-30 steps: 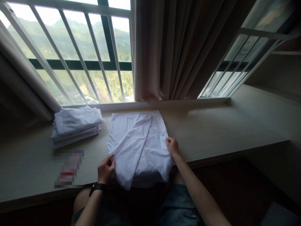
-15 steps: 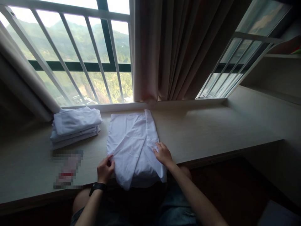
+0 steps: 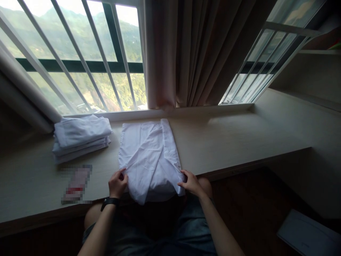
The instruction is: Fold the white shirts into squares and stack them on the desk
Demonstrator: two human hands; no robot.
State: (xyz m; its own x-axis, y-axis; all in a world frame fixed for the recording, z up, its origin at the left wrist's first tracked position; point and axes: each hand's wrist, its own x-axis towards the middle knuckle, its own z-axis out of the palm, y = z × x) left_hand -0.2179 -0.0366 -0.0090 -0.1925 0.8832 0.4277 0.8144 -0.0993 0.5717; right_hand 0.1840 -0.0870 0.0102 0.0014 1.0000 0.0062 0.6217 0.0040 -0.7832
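A white shirt [image 3: 149, 153] lies partly folded on the wooden ledge, creased across its middle, with its lower end hanging over the front edge. At its left side, my left hand [image 3: 117, 183] is closed, pinching the border of the cloth. My right hand [image 3: 192, 183] is bent round the lower right side, fingers and thumb on the fabric there. A black band [image 3: 110, 202] circles my left wrist.
To the left, a stack of folded white cloth [image 3: 82, 137] stands by the window, with a blurred pinkish item [image 3: 77, 185] in front of it. Curtains [image 3: 162, 71] and a barred window [image 3: 80, 67] rise behind the ledge [image 3: 226, 142]. A pale flat object [image 3: 306, 231] lies low at right.
My right hand has slid down along the shirt's right side from on top of the cloth to its lower border. My left hand stays at the left border. The view has tilted slightly downward.
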